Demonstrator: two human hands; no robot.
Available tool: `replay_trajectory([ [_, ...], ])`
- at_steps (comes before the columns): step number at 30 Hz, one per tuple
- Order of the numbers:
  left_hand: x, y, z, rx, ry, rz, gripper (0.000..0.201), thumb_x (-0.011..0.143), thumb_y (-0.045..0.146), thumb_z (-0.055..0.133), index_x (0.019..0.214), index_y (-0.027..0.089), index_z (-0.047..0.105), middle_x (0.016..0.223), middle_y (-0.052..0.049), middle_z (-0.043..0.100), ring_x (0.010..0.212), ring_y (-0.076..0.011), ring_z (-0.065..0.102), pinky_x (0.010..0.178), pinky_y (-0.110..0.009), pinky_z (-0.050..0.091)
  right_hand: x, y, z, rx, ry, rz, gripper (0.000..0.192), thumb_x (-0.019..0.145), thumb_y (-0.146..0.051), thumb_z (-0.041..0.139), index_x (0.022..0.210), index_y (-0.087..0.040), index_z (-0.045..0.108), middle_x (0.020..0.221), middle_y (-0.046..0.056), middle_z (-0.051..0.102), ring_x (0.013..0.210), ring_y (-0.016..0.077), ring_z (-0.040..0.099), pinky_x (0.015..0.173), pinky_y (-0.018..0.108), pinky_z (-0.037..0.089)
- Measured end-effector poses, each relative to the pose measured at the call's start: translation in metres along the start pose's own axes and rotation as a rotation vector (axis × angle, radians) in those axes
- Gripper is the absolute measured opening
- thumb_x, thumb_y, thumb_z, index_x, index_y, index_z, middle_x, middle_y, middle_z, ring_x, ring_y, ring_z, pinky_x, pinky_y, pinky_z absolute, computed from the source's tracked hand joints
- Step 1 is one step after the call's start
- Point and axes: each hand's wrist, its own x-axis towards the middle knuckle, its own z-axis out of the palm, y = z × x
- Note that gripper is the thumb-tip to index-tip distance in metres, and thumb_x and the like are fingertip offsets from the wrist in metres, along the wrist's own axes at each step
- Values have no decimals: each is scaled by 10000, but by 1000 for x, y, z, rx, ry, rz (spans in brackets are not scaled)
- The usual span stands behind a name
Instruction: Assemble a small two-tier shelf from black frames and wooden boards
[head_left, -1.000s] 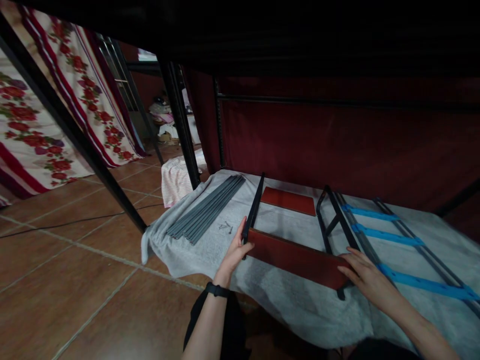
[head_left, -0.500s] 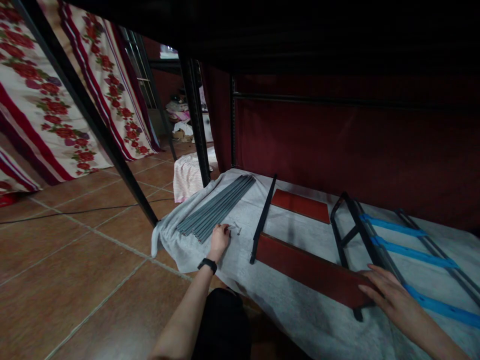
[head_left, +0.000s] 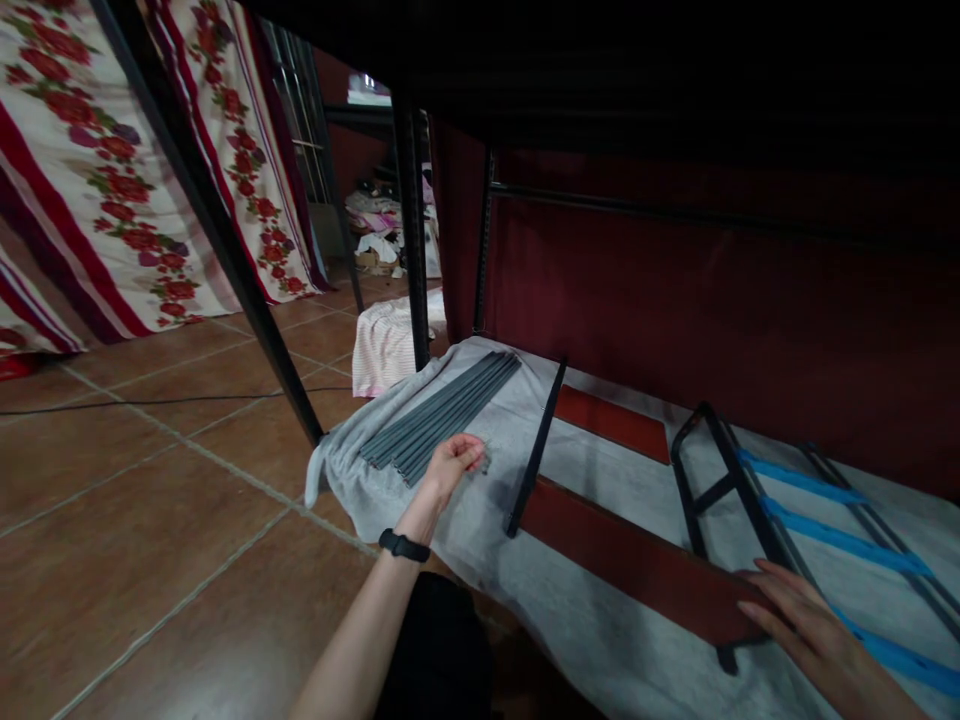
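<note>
Brown floor tiles [head_left: 172, 560] with pale joints spread left of the left hand's fingers [head_left: 466, 445], crossed by a black cable [head_left: 187, 400]; farther left hangs a flowered curtain [head_left: 127, 190], while beyond the fingers a dark red backdrop [head_left: 637, 300] stands dimly lit behind a black metal frame [head_left: 414, 230]

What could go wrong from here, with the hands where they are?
The small metal pieces by the left hand lie loose on the grey cloth; a brush of the fingers could scatter them.

The front brown board has the right hand only at its right end, so its left end might shift if bumped.

The grey tubes lie unbound beside the left hand; a knock could perhaps spread them.
</note>
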Motion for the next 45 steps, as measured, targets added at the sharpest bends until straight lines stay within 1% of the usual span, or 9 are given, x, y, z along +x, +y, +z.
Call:
replay_trajectory([
  [2, -5, 20, 9, -122, -85, -3, 285, 695, 382, 734, 824, 141, 653, 685, -26, 592, 588, -125, 509, 591, -253, 400, -2, 7, 2, 8, 20, -17, 551, 844, -692, 391, 938, -281, 746, 1115, 111, 699, 1118, 344, 618, 907, 517, 560],
  [6, -13, 41, 30, -124, -160, -15, 216, 666, 328, 739, 739, 138, 667, 629, -6, 559, 575, -112, 464, 568, -242, 346, -6, 20, 6, 16, 44, -53, 506, 835, -666, 410, 933, -300, 746, 1119, 109, 696, 1091, 344, 629, 891, 521, 562],
  [15, -28, 24, 48, -130, -140, 24, 160, 700, 294, 657, 736, 139, 664, 674, -21, 590, 645, -135, 489, 617, -246, 377, 2, 8, -11, -66, -1, 1, 460, 813, -636, 514, 944, -268, 756, 1065, 97, 718, 1036, 302, 668, 832, 426, 602],
  [19, -28, 22, 49, -112, -110, 56, 114, 720, 248, 632, 734, 139, 660, 717, -33, 621, 697, -147, 532, 674, -250, 413, 2, 5, -20, -79, -45, -29, 563, 860, -668, 423, 955, -230, 764, 1094, 112, 713, 1022, 271, 684, 805, 361, 614],
  [24, -27, 21, 49, -26, -115, 131, 101, 765, 221, 601, 751, 148, 669, 764, -50, 644, 745, -167, 568, 708, -262, 434, 8, -10, -26, -116, 25, -47, 577, 832, -700, 438, 857, -229, 770, 971, 117, 743, 919, 263, 719, 724, 314, 627],
  [31, -32, 20, 49, 50, -113, 186, 94, 788, 167, 592, 757, 148, 678, 783, -56, 659, 753, -167, 585, 703, -254, 435, 19, -21, -39, -155, -105, -65, 539, 832, -677, 451, 865, -248, 776, 1001, 107, 741, 965, 256, 709, 781, 310, 615],
  [38, -36, 28, 53, 201, -121, 285, 145, 821, 125, 562, 781, 168, 694, 812, -46, 671, 763, -162, 605, 700, -251, 426, 8, -5, -23, -221, 17, -96, 566, 873, -669, 398, 870, -244, 771, 1010, 103, 738, 955, 230, 712, 768, 285, 612],
  [42, -36, 29, 55, 185, -139, 255, 140, 811, 110, 579, 787, 168, 704, 798, -39, 681, 751, -159, 614, 698, -249, 435, -3, 8, -12, -355, -5, -195, 538, 939, -602, 330, 1002, -256, 737, 1098, 90, 717, 1075, 266, 663, 960, 455, 526],
  [45, -34, 25, 55, 146, -120, 232, 126, 794, 107, 598, 795, 165, 709, 796, -40, 685, 750, -161, 616, 697, -252, 443, 0, -9, -8, -452, -1, -268, 494, 964, -565, 303, 1087, -279, 688, 1120, 85, 706, 1082, 302, 650, 1099, 670, 248],
])
